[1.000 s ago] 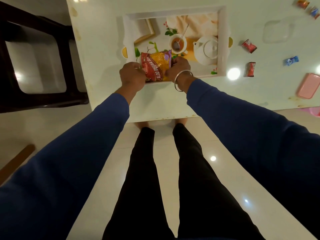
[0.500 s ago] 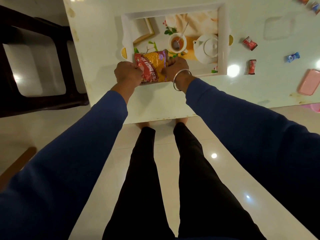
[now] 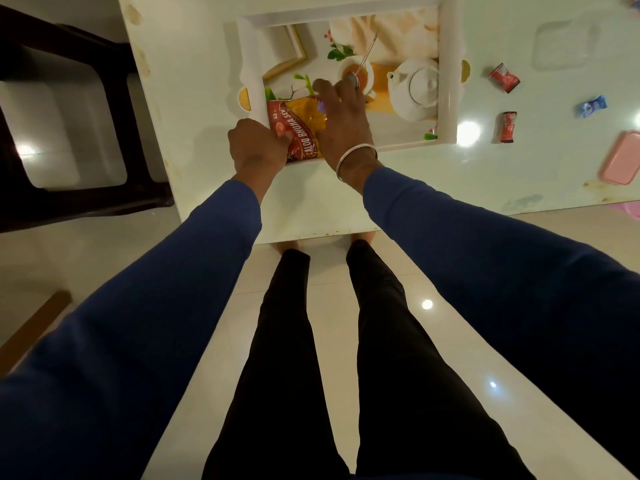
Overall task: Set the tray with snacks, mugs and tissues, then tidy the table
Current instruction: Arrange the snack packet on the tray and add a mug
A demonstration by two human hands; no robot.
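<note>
Right hand (image 3: 341, 112) has gone from pinching the packet's right edge to lying across its top, fingers stretched out toward the upper part of the frame, palm pressing down on the red and orange crinkly snack packet (image 3: 300, 133). Left hand (image 3: 258, 147) has stayed at the packet's left edge, fingers curled, thumb side pinching the red corner. Packet itself has shifted left and slightly up in the frame compared with the earlier frames and now sits in the lower-left corner of the white rectangular tray with a printed teapot-and-cup picture (image 3: 448, 81), tight against the tray's left wall. Its lower end seems to overlap the tray's near rim; hard to confirm because the hands cover it.

Judgement: this looks like the flattening or seating of the first snack in the tray, so the task is early. No mugs or tissues visible in the tray; teapot and cup there are only print.

Differences from the earlier frames: right hand opened out flat, packet nudged toward the tray corner, left grip unchanged.

On the pale glossy counter (image 3: 194, 98), at upper right of the frame, well apart from the tray: two small red wrapped candies (image 3: 504, 79) and (image 3: 508, 127), a small blue wrapped candy (image 3: 593, 106), a pink rounded plastic lid or box (image 3: 623, 162) at the right edge, and a clear plastic lid (image 3: 561, 46), faint. These probably need gathering later. A dark chair (image 3: 69, 133) stands at upper left.
</note>
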